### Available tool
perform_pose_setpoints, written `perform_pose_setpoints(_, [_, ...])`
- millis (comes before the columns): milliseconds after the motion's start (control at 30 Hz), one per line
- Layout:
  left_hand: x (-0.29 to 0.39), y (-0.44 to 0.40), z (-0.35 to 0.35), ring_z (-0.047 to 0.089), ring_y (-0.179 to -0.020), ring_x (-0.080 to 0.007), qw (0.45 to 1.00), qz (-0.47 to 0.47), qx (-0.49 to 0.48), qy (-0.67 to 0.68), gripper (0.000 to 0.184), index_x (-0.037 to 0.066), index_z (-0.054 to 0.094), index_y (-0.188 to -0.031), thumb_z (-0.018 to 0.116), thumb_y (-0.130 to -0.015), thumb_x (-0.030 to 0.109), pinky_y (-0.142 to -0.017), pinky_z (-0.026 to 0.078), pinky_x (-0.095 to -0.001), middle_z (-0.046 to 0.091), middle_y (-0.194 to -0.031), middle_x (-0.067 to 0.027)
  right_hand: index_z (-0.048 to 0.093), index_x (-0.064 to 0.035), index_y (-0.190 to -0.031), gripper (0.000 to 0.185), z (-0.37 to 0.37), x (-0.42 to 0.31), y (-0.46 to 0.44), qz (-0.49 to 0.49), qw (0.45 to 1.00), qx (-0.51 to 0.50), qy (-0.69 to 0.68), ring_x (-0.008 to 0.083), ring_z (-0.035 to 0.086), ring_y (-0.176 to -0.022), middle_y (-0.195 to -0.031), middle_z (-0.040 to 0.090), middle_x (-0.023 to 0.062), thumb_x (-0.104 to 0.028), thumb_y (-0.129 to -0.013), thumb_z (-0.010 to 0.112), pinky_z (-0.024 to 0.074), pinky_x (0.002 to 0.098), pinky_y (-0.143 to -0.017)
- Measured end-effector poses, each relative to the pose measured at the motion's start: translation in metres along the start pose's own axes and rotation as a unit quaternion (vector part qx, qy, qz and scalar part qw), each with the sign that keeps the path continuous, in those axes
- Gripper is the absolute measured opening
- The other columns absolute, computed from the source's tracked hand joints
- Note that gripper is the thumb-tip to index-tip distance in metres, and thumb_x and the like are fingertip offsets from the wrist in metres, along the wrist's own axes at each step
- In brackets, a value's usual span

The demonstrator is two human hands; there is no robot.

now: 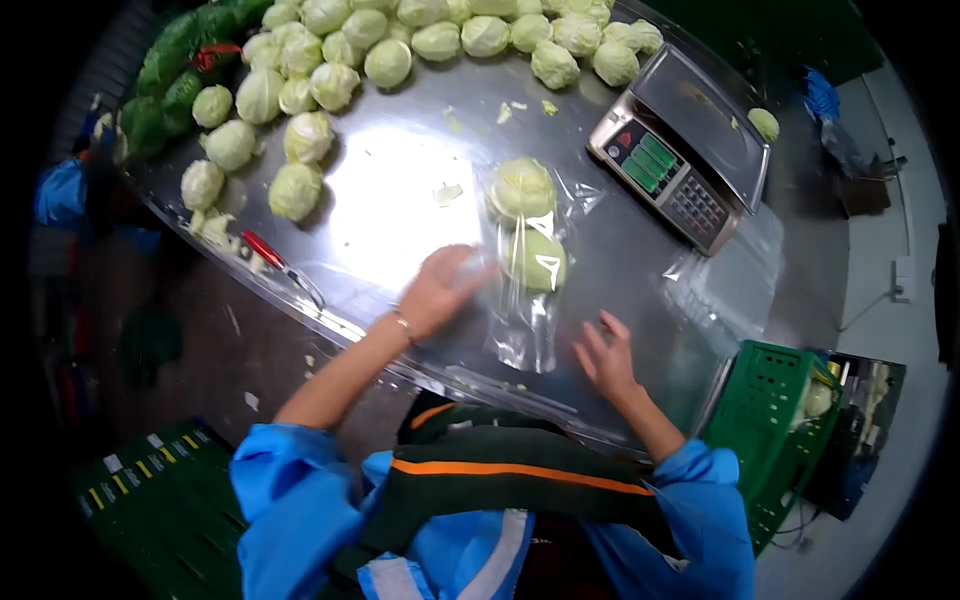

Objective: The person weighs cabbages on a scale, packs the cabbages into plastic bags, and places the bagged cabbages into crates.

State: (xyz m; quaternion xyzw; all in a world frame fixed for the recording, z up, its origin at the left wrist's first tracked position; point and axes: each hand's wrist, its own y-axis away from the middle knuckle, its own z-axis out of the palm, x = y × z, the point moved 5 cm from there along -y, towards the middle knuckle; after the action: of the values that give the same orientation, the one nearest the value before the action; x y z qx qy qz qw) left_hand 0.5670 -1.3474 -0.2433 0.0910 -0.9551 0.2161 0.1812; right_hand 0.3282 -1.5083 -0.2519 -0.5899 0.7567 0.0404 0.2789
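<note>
From my head camera, I look down on a metal desk (425, 120) where a clear plastic bag (525, 345) lies between my two hands. Inside it are two pale green cabbages, the farther one (523, 188) and the nearer one (537, 260), in line, with the bag's slack end towards me. My left hand (440, 290) is at the bag's left side, its fingers reaching towards the plastic; they are blurred, so I cannot tell whether they pinch or touch it. My right hand (607, 360) is to the right of the bag, apart from it, its fingers spread and holding nothing. Beyond my right hand, clear plastic sheets (735, 275) lie near the desk's right edge, with a green crate (765, 400) below them. A scale (680, 190) with a lit green display stands farther up. Loose cabbages (388, 64) crowd the far side, and a red-handled knife (263, 248) lies along the left edge.
</note>
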Motion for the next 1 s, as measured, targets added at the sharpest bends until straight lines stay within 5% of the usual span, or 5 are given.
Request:
perform_pose_setpoints(400, [0.000, -0.091, -0.059, 0.052, -0.085, -0.0156, 0.777, -0.305, 0.281, 0.474, 0.016, 0.000, 0.058, -0.093, 0.044, -0.094, 0.008, -0.078, 0.041, -0.0264, 0.061, -0.089, -0.0082, 0.060, 0.0012, -0.089, 0.008, -0.089, -0.015, -0.100, 0.086, 0.937, 0.325, -0.092, 0.0197, 0.058, -0.079, -0.092, 0.060, 0.0121, -0.003, -0.086, 0.053, 0.0479, 0.0283, -0.069])
perform_pose_setpoints(533, [0.038, -0.108, -0.125, 0.052, -0.084, -0.0136, 0.851, -0.012, 0.392, 0.349, 0.017, -0.001, 0.054, -0.090, 0.041, -0.096, 0.008, -0.075, 0.042, -0.0266, 0.058, -0.085, -0.0069, 0.058, 0.0006, -0.087, 0.013, -0.128, -0.025, -0.103, 0.123, 0.818, 0.453, -0.334, 0.0148, 0.056, -0.074, -0.092, 0.060, 0.0099, -0.007, -0.088, 0.047, 0.0456, 0.0255, -0.058])
perform_pose_setpoints(800, [0.085, -0.068, -0.150, 0.047, -0.066, -0.0142, 0.841, -0.177, 0.371, 0.352, 0.020, 0.002, 0.051, -0.081, 0.043, -0.095, 0.014, -0.062, 0.039, -0.0251, 0.053, -0.073, -0.0056, 0.052, 0.0015, -0.090, 0.014, -0.131, -0.071, -0.043, 0.199, 0.784, 0.456, -0.370, 0.0172, 0.053, -0.072, -0.087, 0.057, 0.0144, -0.008, -0.088, 0.041, 0.0442, 0.0282, -0.068])
perform_pose_setpoints(933, [0.103, -0.044, -0.162, 0.049, -0.060, -0.0150, 0.922, 0.040, 0.375, 0.088, 0.015, 0.001, 0.051, -0.082, 0.047, -0.093, 0.010, -0.057, 0.039, -0.0238, 0.053, -0.067, -0.0068, 0.050, -0.0010, -0.087, 0.013, -0.119, -0.061, -0.059, 0.138, 0.752, 0.463, -0.448, 0.0168, 0.053, -0.076, -0.084, 0.056, 0.0108, -0.010, -0.090, 0.041, 0.0435, 0.0291, -0.072])
perform_pose_setpoints(1000, [0.084, -0.042, -0.141, 0.050, -0.057, -0.0147, 0.883, -0.176, 0.353, 0.256, 0.014, 0.002, 0.052, -0.081, 0.048, -0.092, 0.009, -0.055, 0.040, -0.0245, 0.053, -0.067, -0.0065, 0.050, -0.0029, -0.087, 0.014, -0.107, -0.060, -0.058, 0.183, 0.723, 0.464, -0.479, 0.0154, 0.052, -0.076, -0.083, 0.055, 0.0081, -0.013, -0.091, 0.041, 0.0429, 0.0283, -0.072])
